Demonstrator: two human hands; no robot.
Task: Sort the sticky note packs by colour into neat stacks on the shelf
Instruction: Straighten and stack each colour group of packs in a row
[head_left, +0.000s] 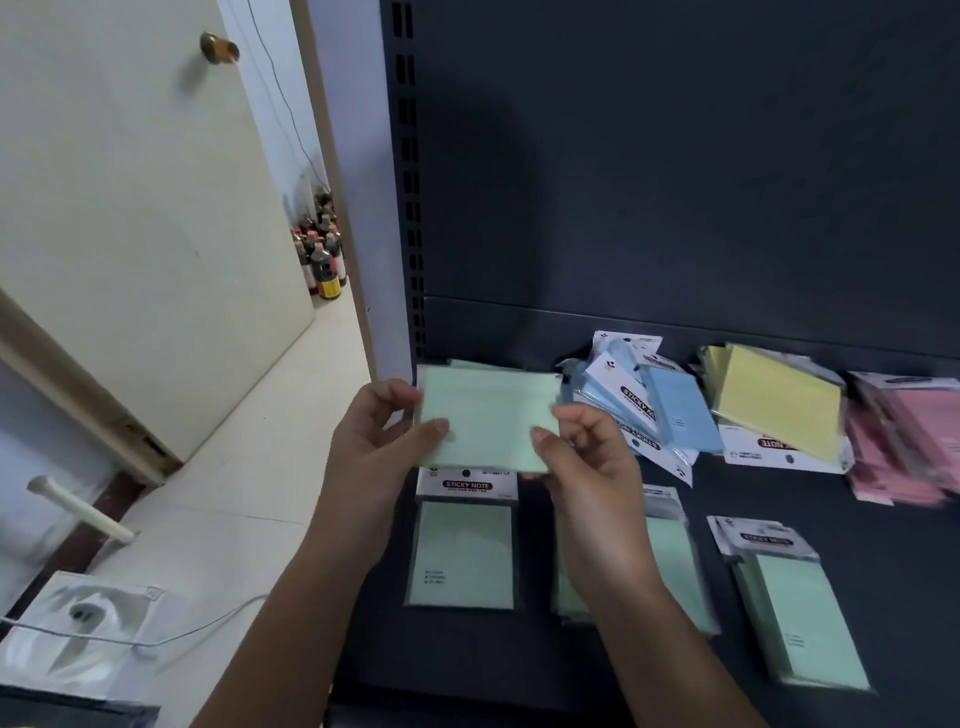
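A: Hand status?
B: Left hand (382, 436) and right hand (587, 457) both grip one green sticky note pack (488, 415) by opposite edges, thumbs on top, above the shelf (727, 493).
A: Other packs?
B: Three flat green packs (465, 551) lie below the hands, one partly under the right wrist. Blue packs (654, 410) are heaped just right of the right hand, with yellow packs (779, 400) and then pink packs (904, 441) farther right.
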